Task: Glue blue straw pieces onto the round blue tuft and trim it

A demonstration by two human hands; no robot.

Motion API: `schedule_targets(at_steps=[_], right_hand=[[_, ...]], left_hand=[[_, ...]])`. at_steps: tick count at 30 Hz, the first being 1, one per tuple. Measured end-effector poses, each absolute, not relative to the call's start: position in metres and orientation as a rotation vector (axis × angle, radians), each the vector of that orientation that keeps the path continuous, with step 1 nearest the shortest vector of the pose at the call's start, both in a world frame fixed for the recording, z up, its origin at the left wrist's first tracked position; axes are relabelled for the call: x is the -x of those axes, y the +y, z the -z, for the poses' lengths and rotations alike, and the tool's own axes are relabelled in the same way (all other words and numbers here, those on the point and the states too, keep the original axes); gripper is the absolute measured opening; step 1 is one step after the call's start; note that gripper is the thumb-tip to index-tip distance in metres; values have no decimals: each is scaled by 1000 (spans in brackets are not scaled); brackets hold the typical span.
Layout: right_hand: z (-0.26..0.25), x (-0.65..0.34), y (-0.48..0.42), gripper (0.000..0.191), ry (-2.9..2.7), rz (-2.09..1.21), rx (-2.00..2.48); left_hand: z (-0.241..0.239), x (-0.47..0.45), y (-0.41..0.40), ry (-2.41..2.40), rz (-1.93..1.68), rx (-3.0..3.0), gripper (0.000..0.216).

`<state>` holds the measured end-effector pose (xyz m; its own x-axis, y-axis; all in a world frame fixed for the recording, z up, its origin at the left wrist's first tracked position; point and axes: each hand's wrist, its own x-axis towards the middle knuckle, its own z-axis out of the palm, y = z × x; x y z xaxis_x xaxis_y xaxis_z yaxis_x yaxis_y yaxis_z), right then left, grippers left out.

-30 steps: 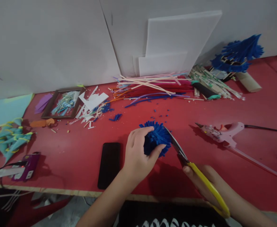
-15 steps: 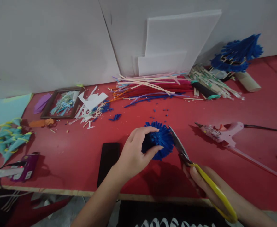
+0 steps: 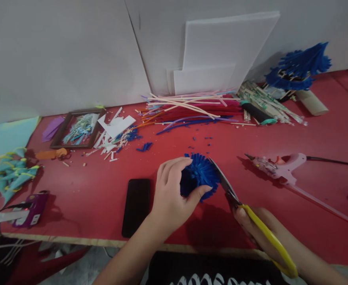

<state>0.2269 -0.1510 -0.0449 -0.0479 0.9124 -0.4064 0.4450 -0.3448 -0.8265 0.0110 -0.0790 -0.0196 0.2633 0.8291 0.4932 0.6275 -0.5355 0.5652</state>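
Between the fingers and thumb of my left hand (image 3: 172, 192) is a round blue pompom-like piece (image 3: 203, 174) made of short fringed strips. The hand is curled around its left side, above the red table. My right hand (image 3: 255, 225) is wrapped around the yellow handle of a pair of scissors (image 3: 270, 239). Their metal blades point up and to the left, the tips at the right edge of the blue piece. I cannot tell whether the blades touch the strips.
A black phone (image 3: 136, 208) lies left of my left hand. To the right rests a pink glue gun (image 3: 283, 168) with its cord. Behind are a pile of coloured stems (image 3: 188, 107), a framed tray (image 3: 73, 145) and paper scraps (image 3: 117, 126). A blue fringed model (image 3: 301, 67) stands back right.
My left hand has shifted slightly, its fingers moving a little left and its thumb right, and the blue piece appears turned. The scissors have hardly moved.
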Motion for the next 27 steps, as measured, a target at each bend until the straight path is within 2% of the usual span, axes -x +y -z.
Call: schedule_targets(at_steps=[7, 13, 22, 27], right_hand=[[52, -229, -154, 78, -1385, -1434, 1774], [69, -229, -160, 75, -1329, -1443, 1779], [54, -227, -161, 84, -1300, -1450, 1900], [55, -223, -164, 81, -1254, -1494, 1846]], left_hand=[[31, -20, -86, 1441, -1177, -2271, 37], [34, -19, -85, 1442, -1239, -2272, 46], [25, -1, -73, 1207, -1058, -2334, 45], [26, -5, -74, 1243, -1135, -2251, 46]])
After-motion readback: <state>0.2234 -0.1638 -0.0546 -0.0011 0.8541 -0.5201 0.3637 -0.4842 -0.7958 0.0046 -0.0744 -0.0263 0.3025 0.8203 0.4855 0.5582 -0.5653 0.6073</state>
